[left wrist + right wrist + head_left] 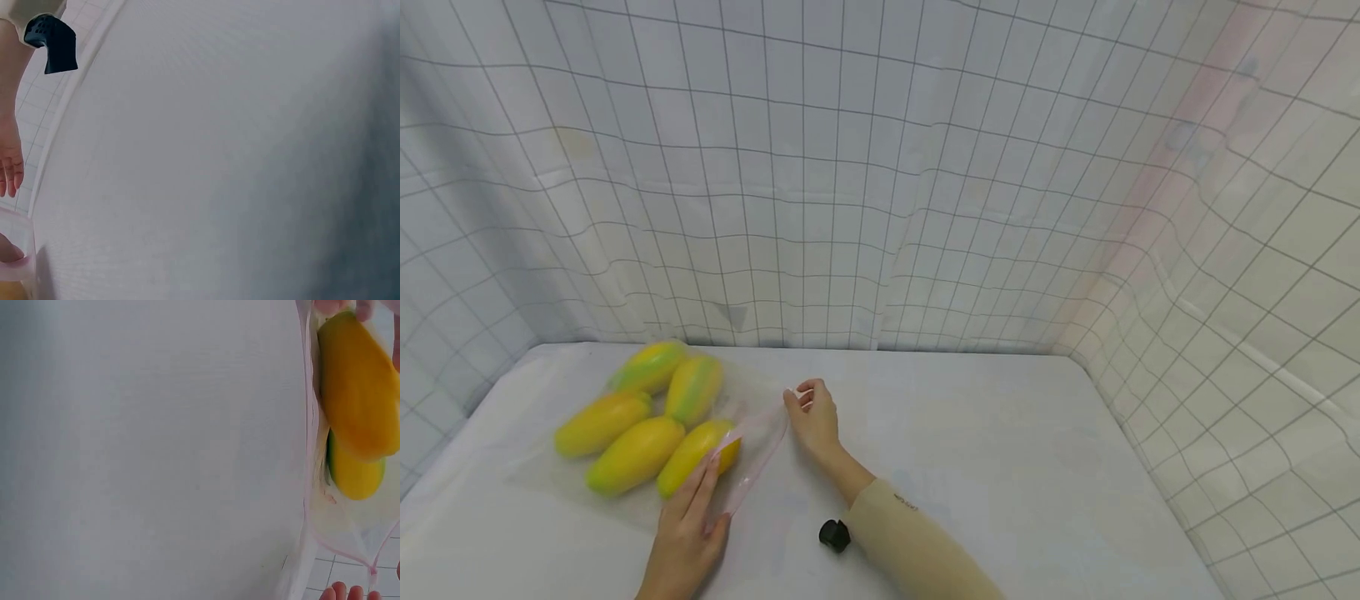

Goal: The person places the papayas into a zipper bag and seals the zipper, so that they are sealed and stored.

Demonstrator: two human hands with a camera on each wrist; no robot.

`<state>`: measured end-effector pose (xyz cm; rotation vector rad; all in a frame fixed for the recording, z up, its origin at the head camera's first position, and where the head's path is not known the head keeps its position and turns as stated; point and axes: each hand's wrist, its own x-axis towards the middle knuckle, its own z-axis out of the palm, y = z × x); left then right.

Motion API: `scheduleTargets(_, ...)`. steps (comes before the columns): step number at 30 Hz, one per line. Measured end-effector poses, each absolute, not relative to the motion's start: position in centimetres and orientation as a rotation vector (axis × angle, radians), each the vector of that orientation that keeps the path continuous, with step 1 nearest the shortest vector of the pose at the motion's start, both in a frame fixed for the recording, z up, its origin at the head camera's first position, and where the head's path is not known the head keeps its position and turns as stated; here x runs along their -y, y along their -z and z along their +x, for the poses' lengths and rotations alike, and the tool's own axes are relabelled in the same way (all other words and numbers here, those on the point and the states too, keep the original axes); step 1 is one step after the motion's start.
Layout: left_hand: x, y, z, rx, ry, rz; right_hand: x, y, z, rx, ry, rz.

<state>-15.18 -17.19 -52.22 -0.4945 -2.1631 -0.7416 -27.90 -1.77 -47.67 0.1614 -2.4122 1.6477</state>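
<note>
A clear plastic bag (pixel 758 433) with a pink-edged mouth lies flat on the left of the table. Inside it are several yellow-green papayas (pixel 637 454). My left hand (pixel 685 533) rests at the near side of the mouth, its fingers extended against the pink rim and the thumb spread apart. At the far corner of the mouth, my right hand (pixel 816 421) pinches the pink edge. Between the hands the mouth gapes. In the right wrist view, two papayas (pixel 359 387) show through the bag, with right fingertips (pixel 355 592) near its corner.
A white cloth covers the table (pixel 1000 467). Grid-patterned curtains (pixel 865 167) hang behind it and along both sides. A small black device (pixel 835 536) is attached at the right sleeve (pixel 917 542).
</note>
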Motion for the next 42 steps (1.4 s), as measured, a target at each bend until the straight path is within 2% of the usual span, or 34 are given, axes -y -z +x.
scheduleTargets(11, 17.3, 52.4, -15.3, 2.161, 0.767, -0.523, 1.9, 48.2, -28.6, 2.638, -1.588, 0.136)
scheduleTargets(18, 17.2, 52.1, -15.5, 2.12, 0.77, -0.56, 1.8, 48.3, -28.8, 2.634, -1.659, 0.218)
scheduleTargets(24, 17.2, 50.9, -16.0, 1.985, 0.861, -0.667, 1.8, 48.4, -29.0, 2.612, -1.729, 0.216)
scheduleTargets(28, 17.6, 49.2, -16.5, 2.077, 0.999, -0.629, 1.7, 48.4, -29.1, 2.596, -1.759, 0.22)
scheduleTargets(42, 20.2, 43.1, -24.7, 2.58, 1.031, -0.568, 1.7, 49.0, -29.3, 2.601, -1.766, 0.206)
